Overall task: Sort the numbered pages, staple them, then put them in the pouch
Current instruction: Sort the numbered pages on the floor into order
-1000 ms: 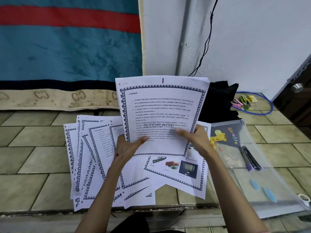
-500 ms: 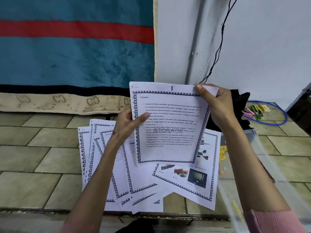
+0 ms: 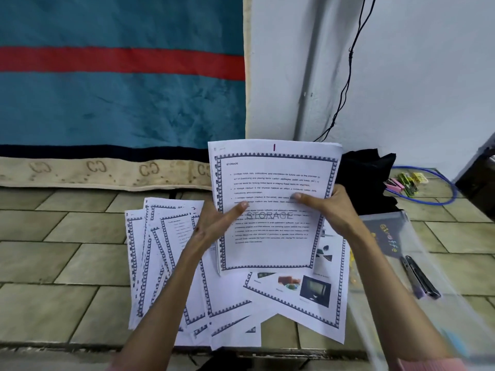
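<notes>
two hands, left hand [image 3: 214, 226] and right hand [image 3: 330, 207], grip one page stack [image 3: 273, 188].

Held pages [image 3: 273, 204]: matt white paper, printed border — thin enough to bow a little.
Loose pages [image 3: 171, 263]: same matt paper, some with colour prints.
Pouch [image 3: 396, 236]: clear glossy plastic, catching the light.
Stapler [image 3: 420, 277]: dark, with a slight sheen — metal or plastic, can't tell.
Bench [image 3: 67, 250]: smooth tiles, dull glaze.
Blanket [image 3: 120, 103]: plush cloth, soft nap.
Wall [image 3: 415, 76]: matt paint.
</notes>
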The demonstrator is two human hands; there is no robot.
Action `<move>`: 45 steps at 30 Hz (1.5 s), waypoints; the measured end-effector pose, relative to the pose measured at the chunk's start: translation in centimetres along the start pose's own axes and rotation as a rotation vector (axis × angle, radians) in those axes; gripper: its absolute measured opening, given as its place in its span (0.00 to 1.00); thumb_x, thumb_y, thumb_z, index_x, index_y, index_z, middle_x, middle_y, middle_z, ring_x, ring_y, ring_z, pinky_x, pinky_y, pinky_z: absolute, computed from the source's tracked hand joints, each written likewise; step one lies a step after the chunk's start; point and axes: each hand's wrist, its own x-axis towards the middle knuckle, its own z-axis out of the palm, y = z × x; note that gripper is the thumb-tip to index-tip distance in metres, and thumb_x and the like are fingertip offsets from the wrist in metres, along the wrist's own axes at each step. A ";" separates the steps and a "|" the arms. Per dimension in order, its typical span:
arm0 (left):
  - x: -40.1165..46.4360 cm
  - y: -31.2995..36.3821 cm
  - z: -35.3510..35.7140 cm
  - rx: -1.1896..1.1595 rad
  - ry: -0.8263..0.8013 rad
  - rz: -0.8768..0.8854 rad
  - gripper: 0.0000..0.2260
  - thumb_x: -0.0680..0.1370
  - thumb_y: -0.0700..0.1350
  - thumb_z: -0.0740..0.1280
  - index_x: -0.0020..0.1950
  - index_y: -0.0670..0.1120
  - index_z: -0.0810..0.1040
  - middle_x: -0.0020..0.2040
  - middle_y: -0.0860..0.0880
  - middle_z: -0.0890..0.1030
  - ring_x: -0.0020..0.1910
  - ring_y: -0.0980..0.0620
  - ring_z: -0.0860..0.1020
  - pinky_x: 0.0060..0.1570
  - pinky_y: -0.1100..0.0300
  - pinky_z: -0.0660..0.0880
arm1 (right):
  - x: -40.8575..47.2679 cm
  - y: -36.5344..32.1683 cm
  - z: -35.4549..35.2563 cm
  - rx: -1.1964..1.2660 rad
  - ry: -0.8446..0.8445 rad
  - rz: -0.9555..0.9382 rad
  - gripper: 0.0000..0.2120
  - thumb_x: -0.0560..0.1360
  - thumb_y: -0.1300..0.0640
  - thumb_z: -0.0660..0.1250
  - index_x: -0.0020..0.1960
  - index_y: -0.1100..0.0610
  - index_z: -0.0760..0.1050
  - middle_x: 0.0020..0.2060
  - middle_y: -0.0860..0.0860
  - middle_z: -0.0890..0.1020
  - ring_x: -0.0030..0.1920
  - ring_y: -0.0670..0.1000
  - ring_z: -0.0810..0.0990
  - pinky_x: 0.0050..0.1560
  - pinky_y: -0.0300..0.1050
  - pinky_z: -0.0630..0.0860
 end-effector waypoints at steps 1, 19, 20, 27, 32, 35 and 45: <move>-0.1 0.1 0.3 0.000 0.033 0.003 0.11 0.72 0.44 0.72 0.51 0.53 0.77 0.49 0.54 0.81 0.51 0.54 0.79 0.49 0.63 0.76 | 0.0 -0.1 0.2 0.024 0.032 -0.011 0.08 0.66 0.65 0.74 0.43 0.55 0.82 0.38 0.45 0.86 0.42 0.46 0.85 0.43 0.38 0.80; -1.1 1.5 -0.9 -0.001 -0.191 -0.229 0.13 0.74 0.47 0.68 0.59 0.49 0.77 0.53 0.52 0.81 0.55 0.51 0.79 0.55 0.58 0.74 | -1.2 -0.9 0.4 0.120 0.054 0.158 0.09 0.67 0.66 0.74 0.46 0.59 0.82 0.41 0.50 0.86 0.43 0.50 0.85 0.42 0.41 0.81; -1.1 1.1 -1.2 0.023 -0.129 -0.247 0.15 0.76 0.49 0.65 0.62 0.47 0.74 0.57 0.49 0.79 0.59 0.49 0.77 0.58 0.55 0.73 | -1.9 -0.1 0.4 0.109 0.056 0.218 0.09 0.67 0.65 0.74 0.47 0.60 0.82 0.42 0.52 0.86 0.43 0.51 0.85 0.45 0.44 0.81; 1.9 1.8 2.7 0.791 -0.110 0.388 0.20 0.81 0.53 0.52 0.69 0.46 0.69 0.67 0.47 0.74 0.66 0.47 0.70 0.65 0.55 0.63 | -7.3 5.6 1.4 0.048 -0.029 0.518 0.14 0.66 0.62 0.76 0.50 0.61 0.80 0.47 0.54 0.85 0.46 0.51 0.85 0.47 0.47 0.81; 3.2 0.1 6.7 0.712 -0.441 0.200 0.13 0.80 0.56 0.55 0.40 0.53 0.74 0.37 0.56 0.77 0.42 0.51 0.75 0.41 0.57 0.70 | -8.1 6.9 1.4 0.080 -0.009 0.554 0.20 0.65 0.63 0.77 0.55 0.62 0.79 0.50 0.55 0.85 0.50 0.54 0.84 0.55 0.57 0.79; 3.2 -0.3 7.4 0.722 -0.409 0.221 0.11 0.79 0.52 0.59 0.41 0.50 0.76 0.37 0.55 0.78 0.41 0.52 0.76 0.40 0.58 0.70 | -8.3 7.1 0.8 0.069 -0.046 0.533 0.18 0.68 0.59 0.75 0.56 0.60 0.79 0.51 0.54 0.84 0.51 0.53 0.84 0.56 0.56 0.79; 3.1 -0.6 8.3 0.771 -0.393 0.365 0.12 0.78 0.53 0.61 0.47 0.48 0.81 0.41 0.53 0.83 0.43 0.52 0.79 0.44 0.57 0.76 | -4.1 5.2 0.3 0.079 0.442 0.235 0.06 0.75 0.56 0.68 0.40 0.56 0.81 0.37 0.46 0.83 0.40 0.41 0.80 0.44 0.32 0.76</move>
